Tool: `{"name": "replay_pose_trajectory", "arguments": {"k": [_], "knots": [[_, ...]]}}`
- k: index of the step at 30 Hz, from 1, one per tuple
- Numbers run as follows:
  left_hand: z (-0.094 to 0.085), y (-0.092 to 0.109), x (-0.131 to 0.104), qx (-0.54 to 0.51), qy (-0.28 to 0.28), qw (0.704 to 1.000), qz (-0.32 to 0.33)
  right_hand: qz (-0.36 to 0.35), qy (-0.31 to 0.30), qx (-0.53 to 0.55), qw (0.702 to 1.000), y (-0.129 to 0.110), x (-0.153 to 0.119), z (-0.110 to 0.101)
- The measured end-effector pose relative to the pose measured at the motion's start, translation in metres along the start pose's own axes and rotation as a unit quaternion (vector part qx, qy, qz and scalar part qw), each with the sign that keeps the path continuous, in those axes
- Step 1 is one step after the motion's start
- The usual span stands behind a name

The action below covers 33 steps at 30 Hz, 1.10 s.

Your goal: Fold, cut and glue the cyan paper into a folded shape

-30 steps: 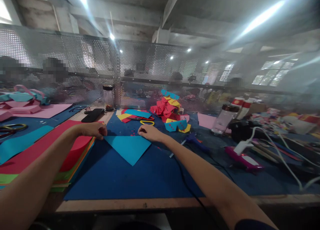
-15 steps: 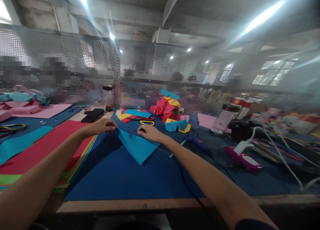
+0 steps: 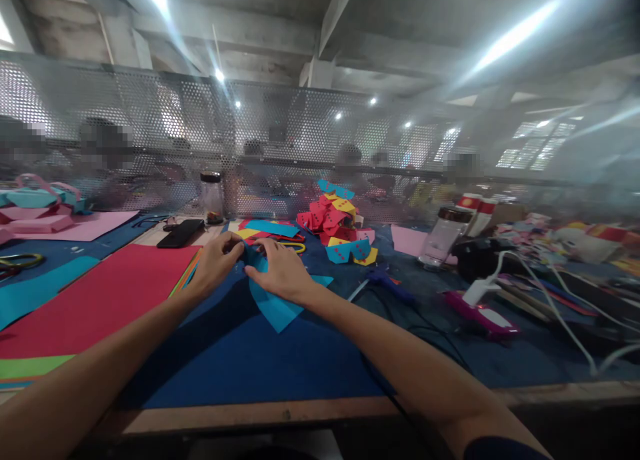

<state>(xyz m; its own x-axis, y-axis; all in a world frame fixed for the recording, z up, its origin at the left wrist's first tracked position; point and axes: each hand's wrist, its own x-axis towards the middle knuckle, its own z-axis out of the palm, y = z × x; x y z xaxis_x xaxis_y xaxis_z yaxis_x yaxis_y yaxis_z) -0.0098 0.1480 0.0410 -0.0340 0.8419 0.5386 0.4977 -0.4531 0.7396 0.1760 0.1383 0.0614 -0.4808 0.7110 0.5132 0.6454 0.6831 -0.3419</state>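
Observation:
Both my hands are on a sheet of blue paper (image 3: 277, 311) above the dark blue mat (image 3: 250, 373). My left hand (image 3: 220, 260) pinches its far left corner. Close beside it, my right hand (image 3: 281, 268) has its fingers closed on the paper's upper edge, and the sheet bends up between the two hands. Its lower corner points toward me, while another corner sticks out to the right under my right wrist. My fingers hide the part of the paper between them. Behind my hands lie scissors with a yellow handle (image 3: 295, 247).
Stacked red paper (image 3: 115, 293) lies left, near a black phone (image 3: 181, 234). A pile of red folded pieces (image 3: 333, 217) stands behind, with blue cut-outs (image 3: 349, 250). Rightward are a blue glue gun (image 3: 393, 288), a glass bottle (image 3: 445, 237) and a magenta power strip (image 3: 480, 315).
My right hand has moved left along the paper, up to my left hand, which has shifted slightly right. The sheet's upper edge is now gathered and bent between them.

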Motion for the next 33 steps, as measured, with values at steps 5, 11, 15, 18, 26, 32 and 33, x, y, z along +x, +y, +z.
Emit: {"name": "replay_pose_trajectory", "arguments": {"k": [5, 11, 15, 18, 26, 32, 33], "knots": [[0.008, 0.021, -0.011, -0.003, 0.027, 0.999, 0.034, -0.001, 0.03, -0.039, 0.999, -0.004, -0.002, -0.001], [0.009, 0.031, -0.015, 0.005, 0.035, 0.998, 0.054, -0.023, 0.036, -0.066, 0.997, -0.008, -0.002, -0.009], [0.008, 0.032, -0.016, 0.02, 0.04, 0.996, 0.075, -0.048, 0.064, -0.078, 0.994, -0.009, -0.002, -0.014], [0.007, 0.036, -0.018, 0.034, 0.044, 0.993, 0.101, -0.066, 0.099, -0.106, 0.987, -0.011, -0.002, -0.02], [0.003, 0.054, -0.013, 0.092, 0.075, 0.978, 0.171, -0.111, 0.14, -0.129, 0.975, -0.02, 0.003, -0.047], [0.003, 0.06, -0.011, 0.164, 0.102, 0.956, 0.222, -0.124, 0.157, -0.142, 0.969, -0.026, 0.002, -0.058], [0.002, 0.061, -0.011, 0.177, 0.102, 0.951, 0.233, -0.124, 0.156, -0.146, 0.969, -0.027, 0.001, -0.058]]}}
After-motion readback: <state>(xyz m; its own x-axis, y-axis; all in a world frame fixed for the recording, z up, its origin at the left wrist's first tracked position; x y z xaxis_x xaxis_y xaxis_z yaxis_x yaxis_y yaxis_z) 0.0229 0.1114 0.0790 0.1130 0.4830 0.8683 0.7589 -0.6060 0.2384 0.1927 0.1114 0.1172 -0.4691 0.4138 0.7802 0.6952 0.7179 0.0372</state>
